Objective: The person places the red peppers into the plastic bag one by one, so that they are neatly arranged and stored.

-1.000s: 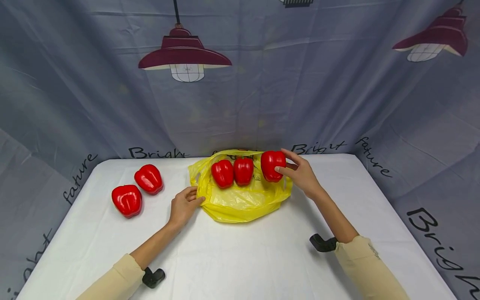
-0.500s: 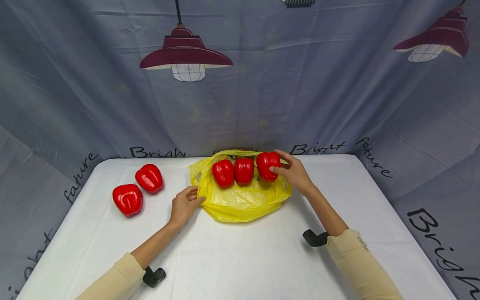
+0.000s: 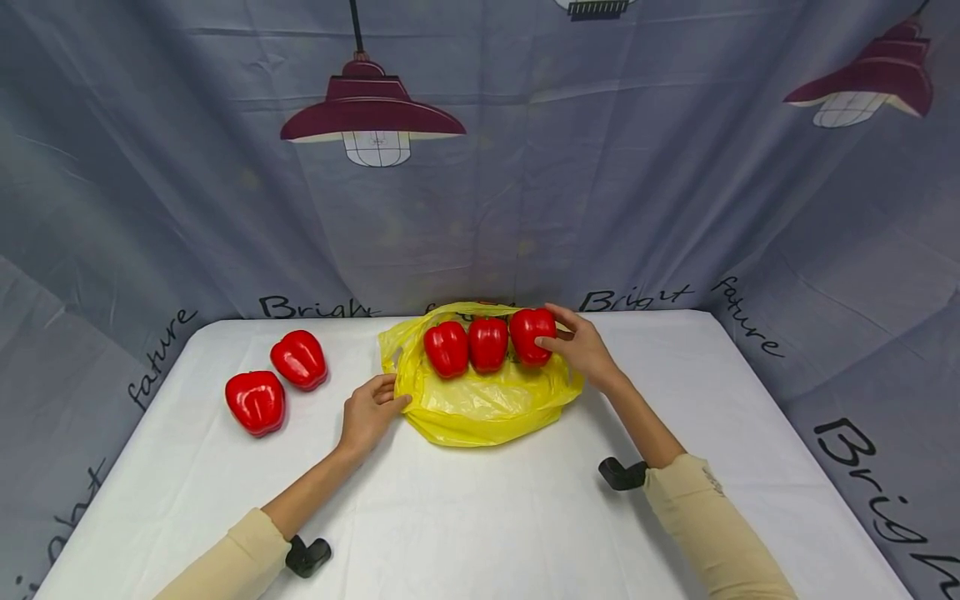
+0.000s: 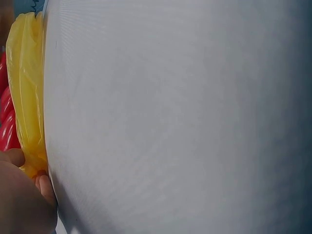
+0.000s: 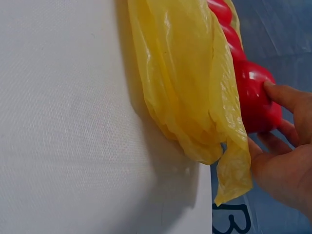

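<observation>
In the head view a yellow plastic bag lies spread at the table's far middle. Two red bell peppers, one at its left and one in the middle, sit in it side by side. My right hand grips a third red bell pepper from the right, over the bag's right part beside the middle one. In the right wrist view thumb and fingers span this pepper. My left hand pinches the bag's left edge; the left wrist view shows thumb and fingers on the yellow film.
Two more red bell peppers, one nearer and one farther back, lie on the white table left of the bag. A grey printed curtain hangs behind the table. Black wrist cameras extend from both sleeves.
My right hand has moved left with its bell pepper, bringing it from the bag's right edge to beside the middle pepper. The left hand has stayed at the bag's edge.
</observation>
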The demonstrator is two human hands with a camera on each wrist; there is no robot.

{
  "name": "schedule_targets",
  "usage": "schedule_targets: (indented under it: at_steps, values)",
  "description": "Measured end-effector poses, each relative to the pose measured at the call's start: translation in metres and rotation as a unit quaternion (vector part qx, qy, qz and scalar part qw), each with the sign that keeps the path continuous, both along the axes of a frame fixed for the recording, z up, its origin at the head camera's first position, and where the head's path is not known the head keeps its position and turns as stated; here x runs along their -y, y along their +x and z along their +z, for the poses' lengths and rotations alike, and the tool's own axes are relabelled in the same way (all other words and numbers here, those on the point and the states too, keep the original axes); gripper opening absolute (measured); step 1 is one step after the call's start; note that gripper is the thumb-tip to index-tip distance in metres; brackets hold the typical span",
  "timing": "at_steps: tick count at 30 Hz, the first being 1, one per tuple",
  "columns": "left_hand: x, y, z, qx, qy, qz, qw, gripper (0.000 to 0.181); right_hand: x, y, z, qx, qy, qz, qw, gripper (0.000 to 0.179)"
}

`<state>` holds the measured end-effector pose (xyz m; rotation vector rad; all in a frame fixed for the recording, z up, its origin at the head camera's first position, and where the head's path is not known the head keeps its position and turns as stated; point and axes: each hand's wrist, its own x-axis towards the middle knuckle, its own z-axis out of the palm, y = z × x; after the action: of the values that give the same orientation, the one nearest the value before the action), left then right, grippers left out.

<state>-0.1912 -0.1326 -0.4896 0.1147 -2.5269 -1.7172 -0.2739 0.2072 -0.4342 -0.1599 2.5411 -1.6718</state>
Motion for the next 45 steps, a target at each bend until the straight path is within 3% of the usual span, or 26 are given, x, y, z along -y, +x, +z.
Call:
schedule_targets:
  at_steps: [45]
  values:
    - [-0.001, 0.0, -0.001, -0.003, -0.007, 0.001, 1.0, 0.04, 0.004, -0.007, -0.012, 0.019, 0.039, 0.002, 0.999, 0.067]
